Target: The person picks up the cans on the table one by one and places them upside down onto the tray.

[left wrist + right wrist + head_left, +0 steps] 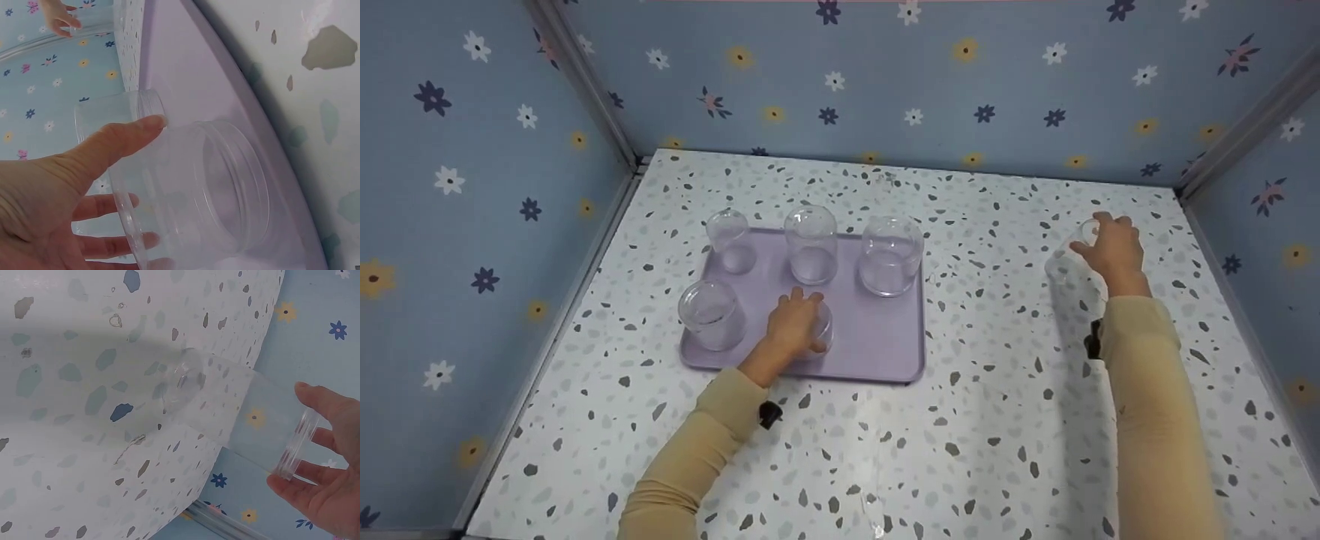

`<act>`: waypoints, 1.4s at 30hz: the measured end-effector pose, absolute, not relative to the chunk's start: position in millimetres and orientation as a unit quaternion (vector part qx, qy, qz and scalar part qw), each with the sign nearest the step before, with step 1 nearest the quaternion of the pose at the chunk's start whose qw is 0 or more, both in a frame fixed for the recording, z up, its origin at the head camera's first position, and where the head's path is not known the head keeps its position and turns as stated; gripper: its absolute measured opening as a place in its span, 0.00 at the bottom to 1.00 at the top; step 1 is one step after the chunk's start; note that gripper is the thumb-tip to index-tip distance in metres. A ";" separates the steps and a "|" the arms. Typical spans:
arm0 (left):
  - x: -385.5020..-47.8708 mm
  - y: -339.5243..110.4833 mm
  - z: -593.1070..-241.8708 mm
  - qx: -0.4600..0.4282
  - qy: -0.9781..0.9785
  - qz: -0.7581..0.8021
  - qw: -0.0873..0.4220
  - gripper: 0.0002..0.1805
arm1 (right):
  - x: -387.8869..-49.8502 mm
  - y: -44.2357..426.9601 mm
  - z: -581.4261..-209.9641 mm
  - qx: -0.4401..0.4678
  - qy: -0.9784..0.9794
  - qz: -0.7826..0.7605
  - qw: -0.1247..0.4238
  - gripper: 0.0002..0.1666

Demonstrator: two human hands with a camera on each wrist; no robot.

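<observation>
My left hand [793, 326] grips a clear jar [185, 191] at the front of the lilac tray [877, 356]. In the left wrist view its thumb lies along the near side and the other fingers show through the far wall. That jar's ridged neck faces the tray. Far to the right, my right hand [1116, 244] holds a tall clear jar [242, 408] by its ridged neck, thumb on one side and fingers on the other. This jar stands on the speckled table, neck up, partly hidden by the hand in the head view.
Around the left hand on the tray are other clear jars: a front left one [711, 315], a small back left one [727, 232], a back middle one [811, 244] and a wide back right one [891, 255]. Flowered blue panels [885, 82] border the table [990, 412].
</observation>
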State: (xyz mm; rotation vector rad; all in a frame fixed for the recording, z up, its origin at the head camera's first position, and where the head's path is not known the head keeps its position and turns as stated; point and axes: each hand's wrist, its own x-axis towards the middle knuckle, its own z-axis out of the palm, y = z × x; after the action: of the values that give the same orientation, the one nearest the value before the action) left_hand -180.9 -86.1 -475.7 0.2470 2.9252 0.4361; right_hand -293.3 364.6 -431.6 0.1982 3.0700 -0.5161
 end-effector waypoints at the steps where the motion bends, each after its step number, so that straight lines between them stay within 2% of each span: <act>1: -180.9 -86.4 -476.1 0.081 0.982 0.148 0.090 0.45 | -292.5 364.3 -431.2 0.064 0.984 -0.166 0.009 0.38; 13: -180.1 -87.9 -476.7 0.088 0.982 0.140 0.090 0.45 | -276.4 356.7 -425.5 0.019 0.978 -0.199 -0.064 0.37; 36: -179.6 -91.0 -477.0 0.096 0.980 0.146 0.099 0.48 | -245.4 326.1 -400.7 -0.041 0.960 -0.249 -0.120 0.36; 42: -179.6 -91.9 -477.5 0.090 0.980 0.139 0.108 0.53 | -237.4 322.1 -400.7 -0.062 0.951 -0.265 -0.145 0.36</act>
State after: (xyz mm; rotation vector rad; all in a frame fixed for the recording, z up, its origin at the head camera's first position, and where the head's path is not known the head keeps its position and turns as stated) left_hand -179.6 -91.9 -477.5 0.2656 2.8842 0.4088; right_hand -237.4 322.1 -400.7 -0.2156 3.2998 -0.9185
